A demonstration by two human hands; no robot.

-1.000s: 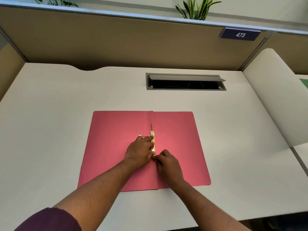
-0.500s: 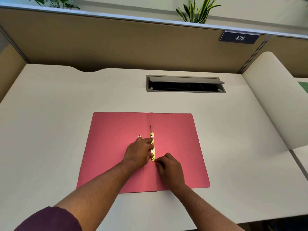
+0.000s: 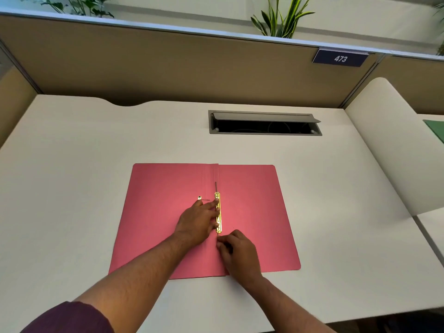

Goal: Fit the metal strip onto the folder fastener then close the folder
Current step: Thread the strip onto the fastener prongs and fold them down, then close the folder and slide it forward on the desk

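Note:
A pink folder (image 3: 252, 212) lies open and flat on the white desk. A gold metal strip (image 3: 218, 212) runs along its centre fold, with a thin dark fastener prong (image 3: 216, 187) sticking out past its far end. My left hand (image 3: 198, 221) lies palm down left of the strip, its fingertips pressing on the strip. My right hand (image 3: 236, 252) is just below the strip's near end, its fingers pinched together at the fold; what they pinch is hidden. A small gold piece (image 3: 199, 198) lies on the left flap.
An open grey cable hatch (image 3: 264, 123) sits in the desk behind the folder. Tan partition walls close off the back and left. A curved white divider (image 3: 394, 150) rises at the right, with a green sheet (image 3: 436, 131) beyond it. The desk's front edge is near my arms.
My right hand has slid a little toward me along the fold, away from the strip's near end. My left hand stays on the strip.

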